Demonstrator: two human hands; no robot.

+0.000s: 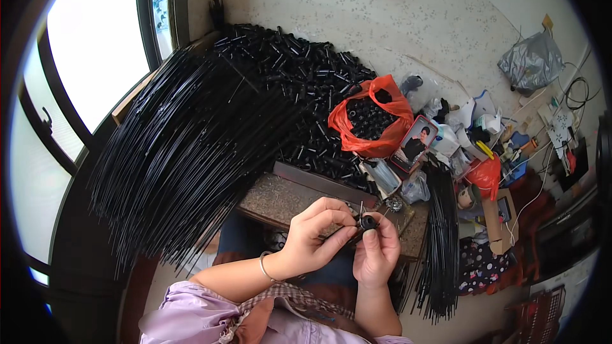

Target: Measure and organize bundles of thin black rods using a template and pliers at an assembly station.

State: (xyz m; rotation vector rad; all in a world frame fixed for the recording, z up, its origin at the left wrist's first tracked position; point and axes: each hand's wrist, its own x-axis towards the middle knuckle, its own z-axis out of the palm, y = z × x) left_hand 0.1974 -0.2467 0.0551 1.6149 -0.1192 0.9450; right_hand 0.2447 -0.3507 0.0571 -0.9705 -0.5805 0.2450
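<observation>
Close together in front of my body, both hands work at one small black part. My right hand [377,256] pinches a round black plastic piece with a hole in its end [368,222] between thumb and fingers. Fingers and thumb of my left hand [320,232] are pressed together against the left side of that piece; what they grip is hidden. A thin, pale, straight pin or wire [362,206] sticks up just above the round piece. Both hands are over the near edge of a brown speckled table [271,197], beside a dark flat bar [322,181].
A big bundle of long thin black rods [185,153] covers the left side. Behind lies a heap of short black tubes [299,57]. A red plastic bag [371,146] holds small black round parts. Right are a phone [414,144], another rod bundle [440,248] and clutter.
</observation>
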